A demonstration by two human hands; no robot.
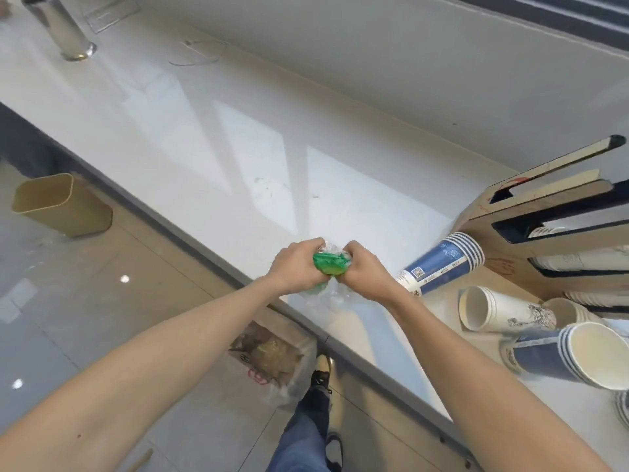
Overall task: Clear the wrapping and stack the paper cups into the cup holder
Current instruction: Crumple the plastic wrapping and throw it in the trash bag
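Two hands meet over the white counter [238,158] edge, both curled tight around one crumpled wad of green and clear plastic wrapping [332,264]; the left hand [297,265] and right hand [362,272] hide most of it. Stacks of paper cups [442,264] lie toppled beside the wooden cup holder [544,212], cut off at right.

Both hands [296,264] [364,270] clutch crumpled wrapping [332,264] (green and clear).
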